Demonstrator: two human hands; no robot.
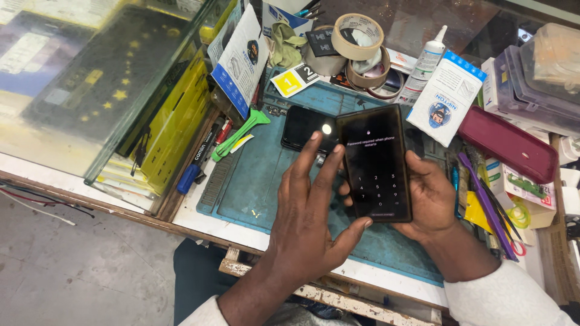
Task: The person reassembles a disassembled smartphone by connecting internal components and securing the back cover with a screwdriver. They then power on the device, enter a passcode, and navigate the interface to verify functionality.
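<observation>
I see the dark smartphone (374, 163) upright in my right hand (432, 199) — fingers clamped round its right edge, long axis pointing away over the blue mat (260, 181) — with my left hand (308, 223) spread open, thumb touching its lower-left corner.

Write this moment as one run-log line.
right hand: holds lit phone | left hand: thumb at phone's edge | second phone: on blue mat
</observation>
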